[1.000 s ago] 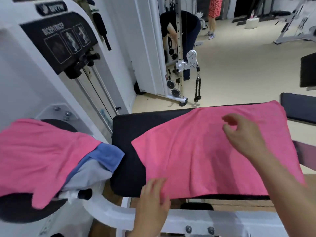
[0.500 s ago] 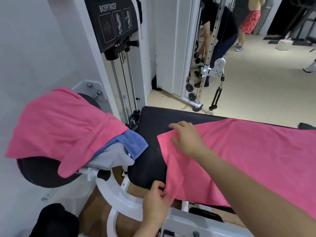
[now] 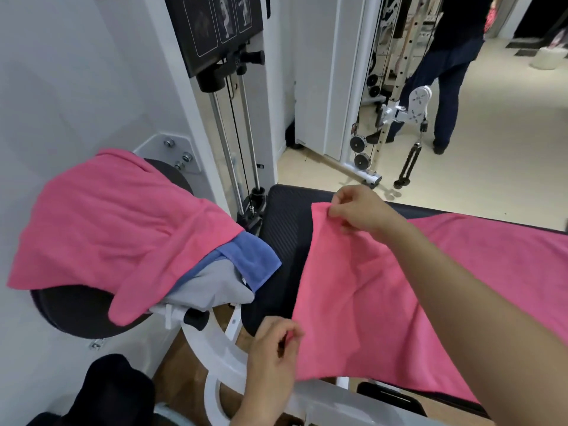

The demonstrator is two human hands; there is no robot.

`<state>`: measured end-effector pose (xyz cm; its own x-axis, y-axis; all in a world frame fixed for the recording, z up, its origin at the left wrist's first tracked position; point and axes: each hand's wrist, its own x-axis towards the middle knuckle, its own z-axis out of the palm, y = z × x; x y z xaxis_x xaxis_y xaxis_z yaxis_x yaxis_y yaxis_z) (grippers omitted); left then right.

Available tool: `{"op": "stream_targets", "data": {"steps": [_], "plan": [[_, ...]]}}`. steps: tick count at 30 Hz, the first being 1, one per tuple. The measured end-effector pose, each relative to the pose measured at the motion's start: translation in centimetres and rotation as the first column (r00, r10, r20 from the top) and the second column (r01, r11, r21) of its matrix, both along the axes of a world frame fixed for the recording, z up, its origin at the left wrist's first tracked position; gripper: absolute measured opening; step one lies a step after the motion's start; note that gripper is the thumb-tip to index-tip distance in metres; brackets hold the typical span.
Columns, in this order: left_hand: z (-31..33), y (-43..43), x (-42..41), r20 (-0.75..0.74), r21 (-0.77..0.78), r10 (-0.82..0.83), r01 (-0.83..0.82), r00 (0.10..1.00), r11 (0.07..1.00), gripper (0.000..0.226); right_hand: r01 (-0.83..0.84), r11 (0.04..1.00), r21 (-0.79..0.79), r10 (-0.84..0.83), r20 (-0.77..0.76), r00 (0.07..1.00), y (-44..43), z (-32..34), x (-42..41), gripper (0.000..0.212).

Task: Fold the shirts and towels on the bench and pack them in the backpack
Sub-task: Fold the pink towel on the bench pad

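At the far left, a pink towel (image 3: 116, 229) is seen draped over a round black pad (image 3: 76, 312). A blue towel (image 3: 255, 259) and a grey shirt (image 3: 212, 287) are tucked beneath it and stick out at its right edge. A dark bundle (image 3: 113, 392) lies in the bottom left corner; whether it is the backpack cannot be told.

The left hand (image 3: 270, 358) is seen low in the middle, with its fingers curled inward and the thumb closed against them. The near corner of a second pink towel (image 3: 384, 287) is pinched there. The second pink towel is spread along the black bench (image 3: 282, 241), and its left end is raised off the padding.

Its far corner is pinched between the thumb and fingertips of the right hand (image 3: 362, 213), the other fingers being loosely bent. The right forearm is stretched across the cloth. Behind, a person (image 3: 445, 72) in dark trousers is seen standing by a cable machine (image 3: 387, 96).
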<state>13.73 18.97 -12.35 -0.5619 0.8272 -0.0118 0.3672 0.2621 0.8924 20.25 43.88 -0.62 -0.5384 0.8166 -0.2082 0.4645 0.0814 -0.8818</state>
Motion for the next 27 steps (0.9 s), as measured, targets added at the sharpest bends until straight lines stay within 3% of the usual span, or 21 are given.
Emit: {"op": "stream_targets", "data": {"steps": [3,8,12,15,21,24,27], "plan": [[0.0,0.8,-0.9,-0.12,0.013,0.003,-0.001,0.993,1.0,0.038,-0.029,0.987,0.158,0.014,0.095,0.995,1.1,0.0,-0.7,0.015],[-0.3,1.7,-2.2,-0.258,-0.129,-0.036,0.003,0.966,0.992,0.05,-0.007,0.952,0.307,-0.036,0.134,0.99,1.8,-1.1,-2.1,0.005],[-0.1,2.3,-2.7,-0.321,-0.231,-0.148,0.074,0.935,0.97,0.073,0.005,0.847,0.532,-0.12,0.182,0.976,2.3,-2.1,-3.5,0.003],[0.2,2.8,-2.7,-0.359,-0.289,-0.181,0.075,0.916,0.954,0.074,-0.074,0.748,0.659,-0.123,0.248,0.961,2.6,-2.8,-4.2,0.009],[0.6,3.6,-2.6,-0.381,-0.391,-0.198,0.036,0.903,0.92,0.063,-0.239,0.644,0.727,-0.043,0.346,0.937,2.0,-4.0,-4.7,0.024],[0.9,3.5,-2.6,-0.397,-0.431,-0.234,0.045,0.888,0.901,0.067,-0.291,0.649,0.702,-0.03,0.406,0.913,1.9,-4.2,-3.8,0.03],[1.1,3.3,-2.8,-0.38,-0.421,-0.255,0.08,0.889,0.904,0.072,-0.275,0.666,0.693,-0.031,0.394,0.918,2.2,-4.2,-3.5,0.016]]}}
